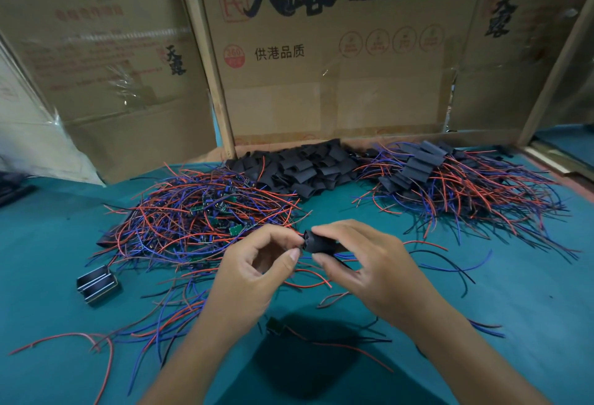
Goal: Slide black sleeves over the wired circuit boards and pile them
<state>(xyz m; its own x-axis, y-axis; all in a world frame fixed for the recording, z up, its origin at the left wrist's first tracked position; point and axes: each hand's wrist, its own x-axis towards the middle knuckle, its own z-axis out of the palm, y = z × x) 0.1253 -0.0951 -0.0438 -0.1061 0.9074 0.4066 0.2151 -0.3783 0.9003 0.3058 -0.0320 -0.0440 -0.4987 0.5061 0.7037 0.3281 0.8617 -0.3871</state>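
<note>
My right hand (366,263) pinches a black sleeve (316,242) between thumb and fingers above the table's middle. My left hand (257,266) faces it with thumb and forefinger curled at the sleeve's open end, where a board's end barely shows. Red, blue and black wires trail from under the hands. A tangle of bare wired circuit boards (199,211) lies at the left. Loose black sleeves (305,166) are heaped at the back centre. Sleeved boards with wires (450,179) are piled at the right.
The green table (530,308) carries stray wires near the front edge. A small black and metal part (96,282) lies at the left. Cardboard boxes (321,66) wall off the back. One sleeved piece (276,324) lies between my forearms.
</note>
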